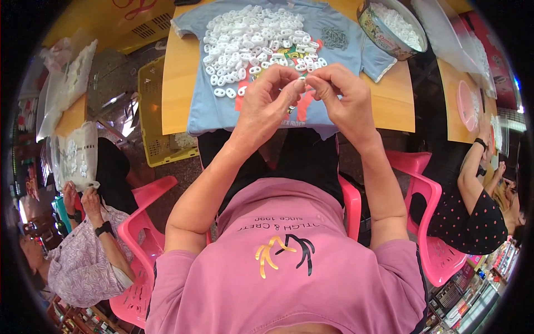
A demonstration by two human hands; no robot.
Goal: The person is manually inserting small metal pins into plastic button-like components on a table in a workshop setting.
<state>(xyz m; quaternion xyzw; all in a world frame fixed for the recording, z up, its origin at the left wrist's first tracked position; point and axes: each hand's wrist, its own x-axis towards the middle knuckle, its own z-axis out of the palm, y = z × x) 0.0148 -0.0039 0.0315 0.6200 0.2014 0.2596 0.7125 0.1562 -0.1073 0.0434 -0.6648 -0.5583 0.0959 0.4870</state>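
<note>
My left hand [268,99] and my right hand [347,100] meet above the near part of a blue T-shirt [214,114] spread over the table. Fingers and thumbs of both are pinched together, tip to tip, around a small white piece [302,79]; most of it is hidden by the fingertips. Just beyond them lies a broad heap of white oval plastic pieces with two holes [245,39], with a few strays along its near edge. To the right of the heap sits a small pile of grey metal bits, perhaps springs [334,38].
A round tin [384,33] full of white pieces stands at the far right of the wooden table [392,108]. On the floor to the left is a yellow crate [153,111]. People sit on pink chairs [146,195] at both sides, one beside a pink bowl [466,106].
</note>
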